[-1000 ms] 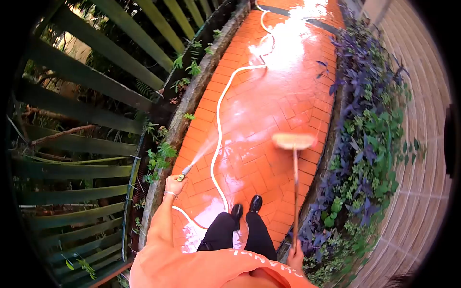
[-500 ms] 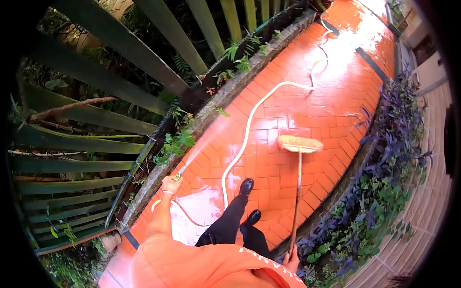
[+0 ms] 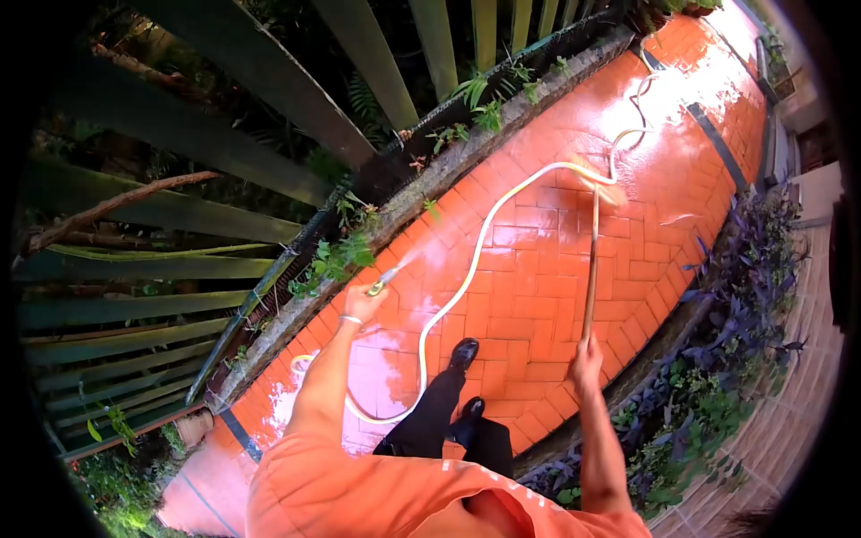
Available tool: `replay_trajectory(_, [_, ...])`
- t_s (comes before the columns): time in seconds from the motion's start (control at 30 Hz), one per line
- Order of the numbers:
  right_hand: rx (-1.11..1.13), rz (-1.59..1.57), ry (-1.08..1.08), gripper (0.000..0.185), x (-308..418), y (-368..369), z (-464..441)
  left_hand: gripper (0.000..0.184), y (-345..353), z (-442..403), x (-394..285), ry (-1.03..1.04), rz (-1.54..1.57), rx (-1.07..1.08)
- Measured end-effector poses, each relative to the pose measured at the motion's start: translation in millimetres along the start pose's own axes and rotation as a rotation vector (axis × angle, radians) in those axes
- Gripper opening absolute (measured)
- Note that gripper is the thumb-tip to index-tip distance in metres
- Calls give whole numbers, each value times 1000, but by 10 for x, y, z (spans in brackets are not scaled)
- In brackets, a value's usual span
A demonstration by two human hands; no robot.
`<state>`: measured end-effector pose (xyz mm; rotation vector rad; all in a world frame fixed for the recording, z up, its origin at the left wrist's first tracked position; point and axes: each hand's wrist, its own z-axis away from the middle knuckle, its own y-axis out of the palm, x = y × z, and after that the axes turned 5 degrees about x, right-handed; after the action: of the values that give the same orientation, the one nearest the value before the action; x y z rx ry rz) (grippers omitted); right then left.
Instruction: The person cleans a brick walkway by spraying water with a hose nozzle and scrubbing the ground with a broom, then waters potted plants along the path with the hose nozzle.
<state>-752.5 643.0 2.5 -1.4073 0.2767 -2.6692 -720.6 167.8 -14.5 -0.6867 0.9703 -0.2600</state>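
My left hand [image 3: 366, 301], with a light band at its wrist, is closed around a hose nozzle [image 3: 380, 284]. A spray of water leaves the nozzle toward the upper right, over wet orange tiles. From that side a pale hose [image 3: 423, 359] loops past my shoes and runs up the path. My right hand [image 3: 587, 359] grips the wooden handle of a push broom [image 3: 593, 260], arm stretched forward. The broom's bristly head [image 3: 604, 191] rests on the wet tiles beside a bend of the hose and looks blurred.
Along the left, a slatted green fence [image 3: 170, 211] stands behind a low stone curb [image 3: 421, 193] with small ferns. Purple-leaved plants [image 3: 717, 314] border the right side. My black shoes [image 3: 465, 353] stand on the tiled path, and a pot [image 3: 191, 429] sits at lower left.
My right hand has pushed the broom forward, up the path, from near my body to the hose's bend. My left hand and the spraying nozzle have shifted slightly right and up.
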Motion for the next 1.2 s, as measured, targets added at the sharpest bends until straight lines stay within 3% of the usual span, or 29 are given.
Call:
replay_trajectory(0.07, [-14, 113, -61, 22, -282, -140, 774, 30, -159, 37, 231, -91, -141, 14])
replay_trajectory(0.17, [11, 450, -211, 42, -191, -212, 1966, 30, -288, 196, 449, -171, -119, 44])
replay_trajectory(0.2, [3, 481, -126, 43, -546, -267, 2185, 29, -299, 223, 468, -217, -92, 68])
replay_trajectory(0.23, [46, 511, -56, 41, -530, -249, 2232, 29, -227, 233, 522, -221, -94, 75])
replay_trajectory(0.27, [158, 369, 271, 40, -536, -264, 2172, 29, -122, 208, 608, -242, -10, 110])
replay_trajectory(0.3, [148, 196, 302, 40, -278, -140, 2116, 29, -51, 173, 643, -261, 73, 141])
replay_trajectory(0.33, [139, 22, 331, 40, 3, 3, 2014, 29, -1, 130, 534, -262, 66, 142])
replay_trajectory(0.4, [68, -5, 306, 40, -457, 102, 1438, 27, 154, 72, 152, 37, 45, 158])
replay_trajectory(0.43, [55, -132, 360, 41, -168, 226, 1109, 27, 212, 58, 2, 33, 45, 162])
replay_trajectory(0.5, [24, -166, 181, 25, -261, 335, 237, 27, 280, -11, -252, 168, -33, 208])
replay_trajectory(0.53, [-1, -162, 105, 19, -193, 359, -169, 27, 313, -8, -273, 159, -44, 197])
replay_trajectory(0.6, [15, -320, 230, 29, 149, 292, -436, 25, 294, -9, -211, 101, 34, 130])
replay_trajectory(0.67, [46, -182, 186, 41, 157, 117, -37, 29, 105, 68, -47, 13, -4, 99])
replay_trajectory(0.7, [37, -193, 265, 49, 205, -12, 285, 31, -3, 164, 106, -49, -99, 110])
replay_trajectory(0.8, [45, -89, 100, 46, -395, -543, 1201, 35, -158, 347, 653, -183, -228, 43])
replay_trajectory(0.87, [76, 50, 240, 46, -171, -686, 1778, 36, -82, 426, 821, -275, -288, -15])
replay_trajectory(0.93, [122, 76, 300, 46, -321, -835, 1955, 35, 11, 384, 791, -294, -127, -11])
replay_trajectory(0.97, [144, 84, 320, 46, -351, -830, 1923, 36, 25, 404, 391, -236, -106, -41])
replay_trajectory(1.07, [87, -33, 426, 47, -343, -778, 1857, 37, 241, 188, 373, -170, -167, -74])
replay_trajectory(1.2, [104, -103, 565, 50, -68, -809, 1786, 37, 97, 166, 135, -286, -124, -109])
